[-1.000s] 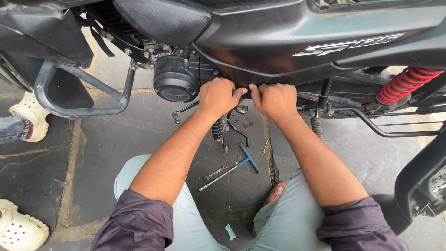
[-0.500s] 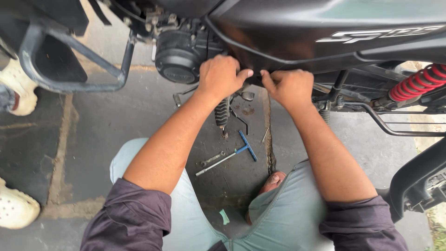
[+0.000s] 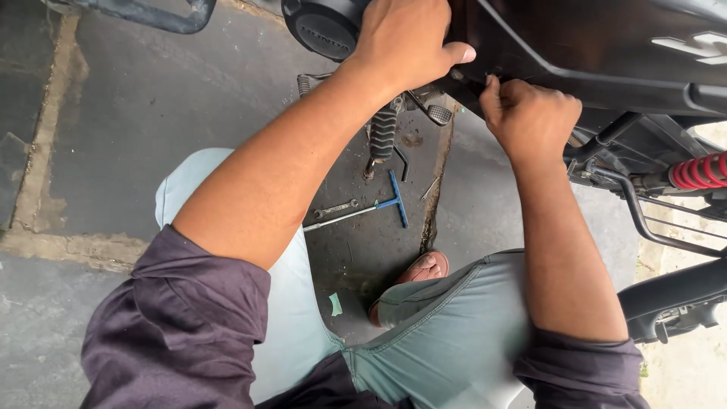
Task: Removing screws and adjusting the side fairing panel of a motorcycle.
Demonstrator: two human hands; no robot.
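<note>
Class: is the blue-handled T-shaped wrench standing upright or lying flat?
Lying flat. The blue-handled T-shaped wrench rests full length on the grey concrete floor, its handle and metal shaft both down; neither hand touches it.

Soft, even daylight; faint shadows; sharp overall; slight edge distortion.

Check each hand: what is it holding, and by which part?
Left hand grips the black side panel at its lower edge; right hand pinches something hidden under that edge.

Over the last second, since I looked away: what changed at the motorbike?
The view closed in. Both hands stayed at the black side panel: left hand on its edge, right hand pinching beneath. The blue T-handle tool and the small wrench lie unmoved.
</note>
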